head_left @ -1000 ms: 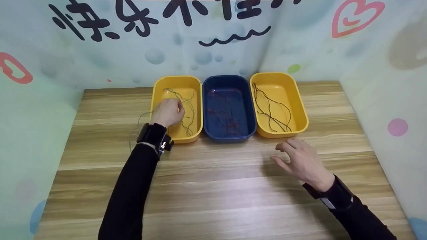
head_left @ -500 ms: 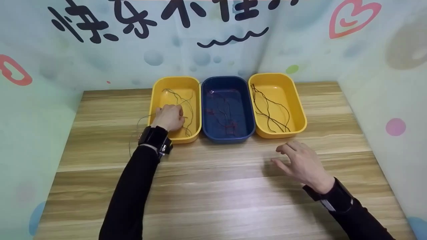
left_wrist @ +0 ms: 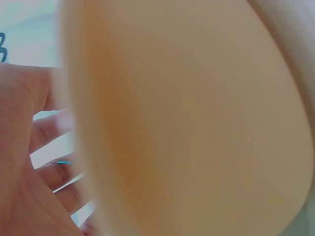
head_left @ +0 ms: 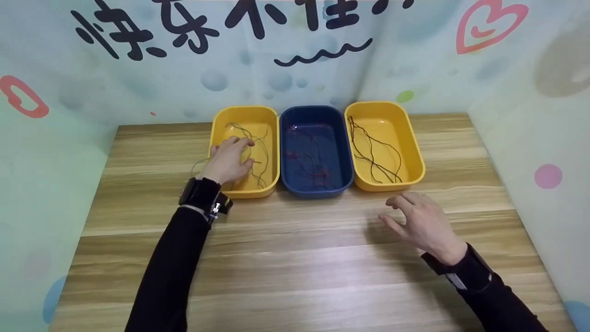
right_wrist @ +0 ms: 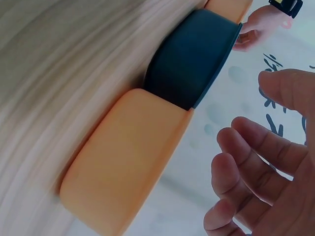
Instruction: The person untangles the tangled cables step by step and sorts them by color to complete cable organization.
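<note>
My left hand [head_left: 229, 159] is over the left yellow tray [head_left: 272, 182], its fingers spread and no wire visibly pinched between them. Thin greenish wires [head_left: 265, 154] lie loosely in that tray, partly hidden by the hand. One thin wire [head_left: 198, 162] sticks out past the tray's left rim, under the wrist. A bit of teal wire [left_wrist: 64, 162] shows behind the fingers in the left wrist view. My right hand [head_left: 421, 223] hovers over the table in front of the right yellow tray [head_left: 412, 152], with relaxed, slightly bent fingers and nothing in it.
Between the yellow trays stands a dark blue tray [head_left: 318, 191] with thin reddish wires [head_left: 320, 173] inside. Several black wires [head_left: 387, 143] lie in the right yellow tray. All three trays stand side by side on the wood-grain table [head_left: 295, 258], near a printed backdrop [head_left: 175, 87].
The left hand's fingers have gone from curled to spread, and its wrist has shifted slightly left. The wire outside the left tray now shows less. My right hand stays nearly still.
</note>
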Demonstrator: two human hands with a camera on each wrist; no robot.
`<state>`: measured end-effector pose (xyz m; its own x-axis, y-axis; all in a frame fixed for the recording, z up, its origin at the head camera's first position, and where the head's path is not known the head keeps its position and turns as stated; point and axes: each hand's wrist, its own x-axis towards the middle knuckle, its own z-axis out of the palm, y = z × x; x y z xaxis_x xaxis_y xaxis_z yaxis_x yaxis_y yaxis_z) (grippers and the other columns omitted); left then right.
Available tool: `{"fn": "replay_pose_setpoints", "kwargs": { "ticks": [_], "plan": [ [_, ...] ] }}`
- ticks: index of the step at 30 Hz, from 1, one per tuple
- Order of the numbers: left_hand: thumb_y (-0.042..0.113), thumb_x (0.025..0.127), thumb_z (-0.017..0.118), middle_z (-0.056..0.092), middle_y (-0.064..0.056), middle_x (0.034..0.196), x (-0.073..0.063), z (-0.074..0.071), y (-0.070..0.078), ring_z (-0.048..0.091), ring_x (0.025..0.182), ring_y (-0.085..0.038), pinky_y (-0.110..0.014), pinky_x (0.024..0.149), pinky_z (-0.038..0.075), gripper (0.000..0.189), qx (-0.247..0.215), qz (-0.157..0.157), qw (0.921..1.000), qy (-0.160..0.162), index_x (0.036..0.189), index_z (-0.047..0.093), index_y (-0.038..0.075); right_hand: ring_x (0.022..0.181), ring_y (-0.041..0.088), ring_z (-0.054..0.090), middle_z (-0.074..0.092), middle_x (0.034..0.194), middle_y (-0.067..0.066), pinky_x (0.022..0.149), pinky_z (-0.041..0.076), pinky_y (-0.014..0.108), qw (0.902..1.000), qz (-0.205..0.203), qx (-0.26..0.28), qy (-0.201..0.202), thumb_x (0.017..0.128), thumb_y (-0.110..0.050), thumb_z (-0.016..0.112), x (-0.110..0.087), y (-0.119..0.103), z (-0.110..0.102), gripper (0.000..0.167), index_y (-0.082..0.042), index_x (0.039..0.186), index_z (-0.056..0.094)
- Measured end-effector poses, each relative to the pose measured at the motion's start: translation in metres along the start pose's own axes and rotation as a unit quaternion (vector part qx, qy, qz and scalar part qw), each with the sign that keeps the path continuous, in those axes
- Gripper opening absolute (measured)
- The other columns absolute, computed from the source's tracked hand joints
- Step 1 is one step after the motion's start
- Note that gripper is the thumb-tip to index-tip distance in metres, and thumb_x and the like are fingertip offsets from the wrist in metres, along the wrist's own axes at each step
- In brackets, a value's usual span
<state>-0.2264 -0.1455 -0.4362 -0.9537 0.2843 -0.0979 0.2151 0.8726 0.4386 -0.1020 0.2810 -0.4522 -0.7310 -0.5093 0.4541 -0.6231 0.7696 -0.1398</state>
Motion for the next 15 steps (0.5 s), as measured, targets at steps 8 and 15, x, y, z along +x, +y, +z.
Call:
{"fn": "replay_pose_setpoints", "kwargs": {
  "ticks": [8,15],
  "plan": [
    [0.024,0.095,0.055,0.036,-0.02,0.151,-0.009,-0.009,-0.001,0.03,0.14,-0.041,-0.061,0.114,0.02,0.052,0.003,0.022,0.9997,-0.001,0.144,0.041,0.015,0.072,0.025,0.061,0.064,0.083,0.008,0.064,0.051,0.038,0.9999,0.011,-0.003,0.008,0.076,-0.025,0.081,0.003,0.006,-0.009,0.03,-0.004,0.091,0.066],
    [0.006,0.095,0.047,0.04,-0.018,0.149,-0.013,-0.006,-0.001,0.038,0.136,-0.038,-0.053,0.113,0.03,0.053,0.008,0.018,0.9996,-0.02,0.146,0.037,0.012,0.073,0.026,0.061,0.064,0.082,0.008,0.064,0.051,0.039,0.9998,0.008,-0.012,0.015,0.077,-0.026,0.079,0.003,0.008,-0.009,0.029,-0.005,0.091,0.066]
  ]
}}
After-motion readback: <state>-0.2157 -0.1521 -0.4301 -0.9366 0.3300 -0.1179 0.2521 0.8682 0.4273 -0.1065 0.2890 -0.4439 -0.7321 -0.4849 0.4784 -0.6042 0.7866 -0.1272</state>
